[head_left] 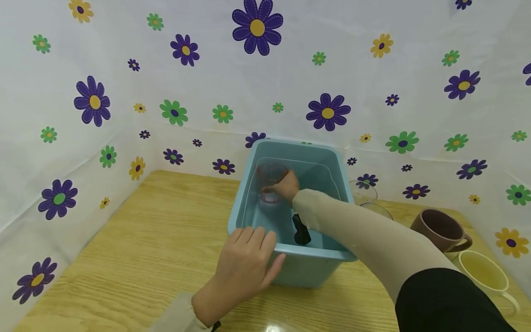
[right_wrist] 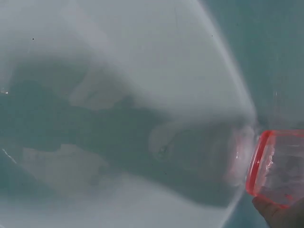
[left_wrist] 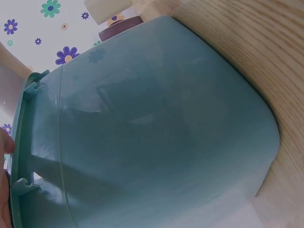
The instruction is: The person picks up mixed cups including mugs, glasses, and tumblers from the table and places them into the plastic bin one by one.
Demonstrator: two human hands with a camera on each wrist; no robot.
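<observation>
A light-blue plastic tub [head_left: 319, 252] stands on the wooden table. My left hand [head_left: 247, 258] grips its near rim, the fingers laid over the edge; some of those fingers [left_wrist: 5, 142] show at the left of the left wrist view. Inside the tub, toward its far left, my right hand [head_left: 287, 186] holds a clear container [head_left: 270, 174] with red edging. The right wrist view shows the container's red edge [right_wrist: 256, 166] close to the tub floor, with fingertips [right_wrist: 268, 209] against its side. The rest of that hand is mostly out of that view.
Right of the tub stand a brown mug [head_left: 439, 230], a cream mug [head_left: 483, 276] and clear glassware [head_left: 379, 211], partly hidden by my right arm. A flower-printed sheet [head_left: 265, 83] hangs behind and at the sides. Bare wooden tabletop [head_left: 137, 258] extends to the left.
</observation>
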